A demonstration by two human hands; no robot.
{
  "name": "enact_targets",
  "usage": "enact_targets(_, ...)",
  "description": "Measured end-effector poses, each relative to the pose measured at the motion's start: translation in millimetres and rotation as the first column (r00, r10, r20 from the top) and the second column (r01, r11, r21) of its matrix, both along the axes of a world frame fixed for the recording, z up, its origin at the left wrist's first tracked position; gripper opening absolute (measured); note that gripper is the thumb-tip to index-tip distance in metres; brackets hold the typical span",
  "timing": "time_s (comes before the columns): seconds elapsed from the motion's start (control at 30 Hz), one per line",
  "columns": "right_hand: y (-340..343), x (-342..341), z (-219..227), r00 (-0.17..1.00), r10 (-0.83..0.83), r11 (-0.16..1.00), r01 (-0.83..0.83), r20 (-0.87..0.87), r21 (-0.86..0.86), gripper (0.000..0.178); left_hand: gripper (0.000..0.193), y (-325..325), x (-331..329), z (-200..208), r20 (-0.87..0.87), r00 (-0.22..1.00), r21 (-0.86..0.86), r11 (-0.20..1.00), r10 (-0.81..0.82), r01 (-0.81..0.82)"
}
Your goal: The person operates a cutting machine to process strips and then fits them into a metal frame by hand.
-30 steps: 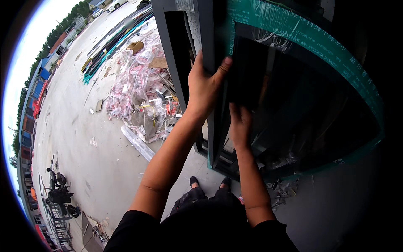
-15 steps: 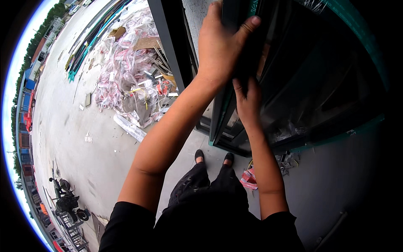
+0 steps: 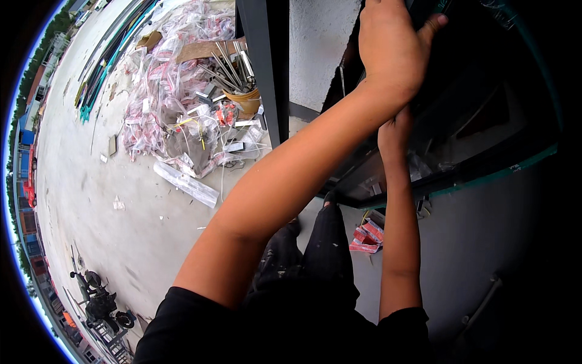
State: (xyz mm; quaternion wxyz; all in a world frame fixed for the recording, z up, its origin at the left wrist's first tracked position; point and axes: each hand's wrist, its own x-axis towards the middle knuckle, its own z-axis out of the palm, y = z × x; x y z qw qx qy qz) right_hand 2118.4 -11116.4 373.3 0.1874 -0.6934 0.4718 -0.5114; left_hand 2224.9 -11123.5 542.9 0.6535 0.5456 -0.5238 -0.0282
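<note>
My left hand [image 3: 394,51] is high up at the near edge of a dark-framed glass panel [image 3: 464,181], its thumb to the right and its fingers wrapped over the frame, partly cut off by the picture's top. Below it, my right hand [image 3: 396,136] is closed on the same edge, with its upper part hidden behind my left wrist. The panel stands upright, with green tape along its lower rim. To the left rises a dark upright post [image 3: 264,73], apart from the panel.
A rough white wall [image 3: 321,51] shows between post and panel. Crumpled plastic wrap [image 3: 163,91] and a bucket of metal strips [image 3: 244,102] lie left. Red-and-white packaging [image 3: 367,235] is on the floor near my legs. A dark motorbike [image 3: 100,300] stands lower left.
Both hands and the panel's near edge have moved right, away from the post. More of the white wall and the bucket shows now. My right foot has moved forward to the panel's foot.
</note>
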Motion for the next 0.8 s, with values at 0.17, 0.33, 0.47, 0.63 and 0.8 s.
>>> enact_targets(0.17, 3, 2, 5, 1.0, 0.01, 1.0, -0.01, 0.007, 0.01, 0.041, 0.049, -2, 0, -6, -0.056, 0.998, -0.041, 0.999, -0.002, 0.0)
enact_targets(0.33, 4, 1, 3, 0.999, -0.016, 0.999, 0.018, -0.033, 0.035, 0.041, 0.048, -4, 0, -9, -0.042, 0.998, -0.048, 0.998, 0.036, -0.038)
enact_targets(0.47, 0, 2, 0, 0.998, 0.021, 1.0, -0.021, 0.051, -0.012, 0.04, 0.047, -3, 0, -6, -0.032, 0.999, -0.008, 1.0, 0.0, 0.0)
enact_targets(0.63, 0, -2, 1, 0.995, 0.038, 0.994, -0.047, 0.088, 0.102, 0.041, 0.045, -8, -1, -4, -0.038, 0.999, -0.006, 1.0, -0.012, 0.012)
enact_targets(0.8, -6, -12, -10, 1.0, 0.0, 0.999, 0.0, 0.011, 0.046, 0.044, 0.045, -5, -10, -8, -0.058, 0.997, -0.045, 0.997, -0.058, 0.056)
